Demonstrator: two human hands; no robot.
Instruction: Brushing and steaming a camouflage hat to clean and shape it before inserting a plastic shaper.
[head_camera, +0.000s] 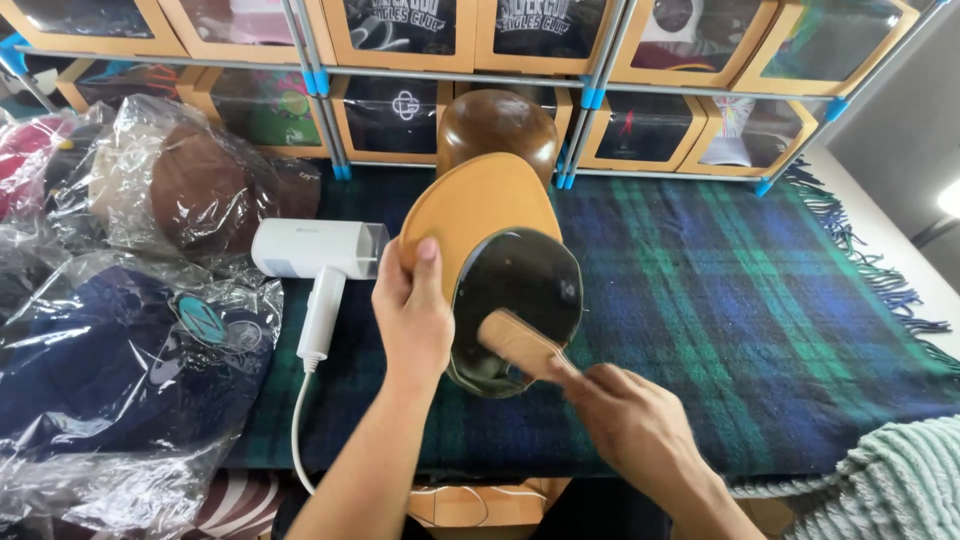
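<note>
My left hand (413, 312) grips the tan brim (470, 215) of a cap, thumb on its upper face, holding it over the plaid blanket. The cap's dark crown (520, 290) faces up toward me. My right hand (625, 420) holds a small wooden brush (515, 342) by its handle, its head pressed against the lower part of the dark crown. Behind the cap stands a rounded brown wooden hat block (497, 125).
A white handheld steamer (315, 250) with a cord lies on the blue-green plaid blanket (720, 300) left of the cap. Caps in clear plastic bags (130, 340) pile up at the left. Shelves of boxed caps (400, 60) line the back. A pale knitted cloth (890, 480) sits at the lower right.
</note>
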